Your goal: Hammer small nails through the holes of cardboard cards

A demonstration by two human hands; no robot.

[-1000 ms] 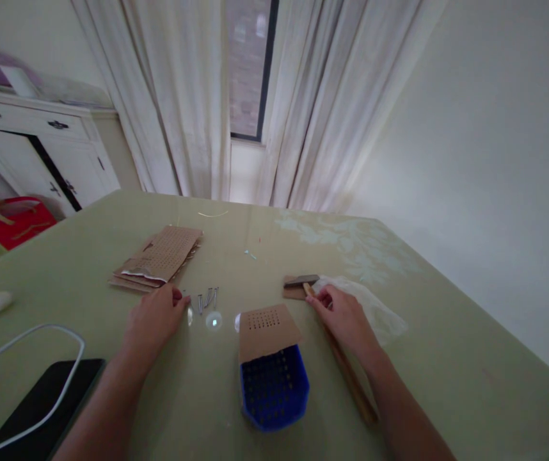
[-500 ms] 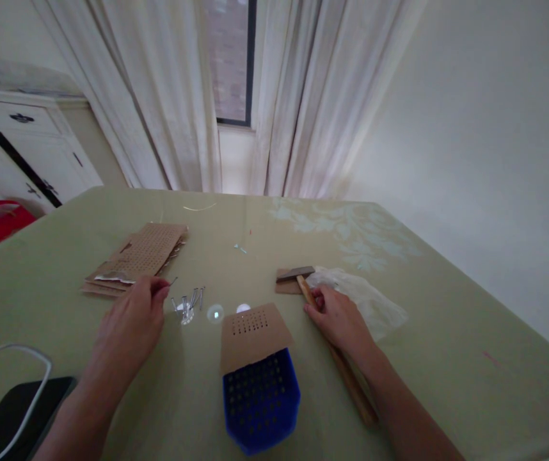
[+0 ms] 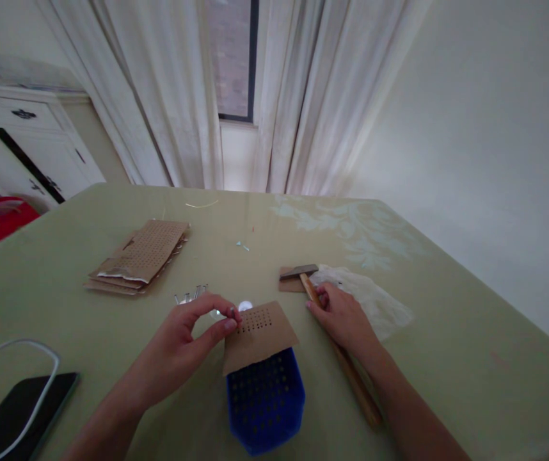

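A small nail (image 3: 233, 311) is pinched between the thumb and index finger of my left hand (image 3: 183, 342), over the left side of a brown cardboard piece (image 3: 261, 342). Rows of small holes run across that cardboard, which lies over the far end of a blue perforated plastic basket (image 3: 265, 406). My right hand (image 3: 344, 318) rests closed around the wooden handle of a hammer (image 3: 351, 374), whose metal head lies on a small cardboard scrap (image 3: 291, 283). Behind my left hand stand several more nails (image 3: 198, 292), partly covered by it.
A stack of perforated cardboard (image 3: 143, 253) lies at the far left. Crumpled clear plastic (image 3: 375, 301) sits right of the hammer. A black device (image 3: 27, 410) with a white cable (image 3: 54, 358) occupies the near left. Small bits (image 3: 243, 246) lie mid-table.
My left hand has moved right with the nail, from beside the cardboard stack to the holed cardboard over the basket. My right hand stays on the hammer handle.
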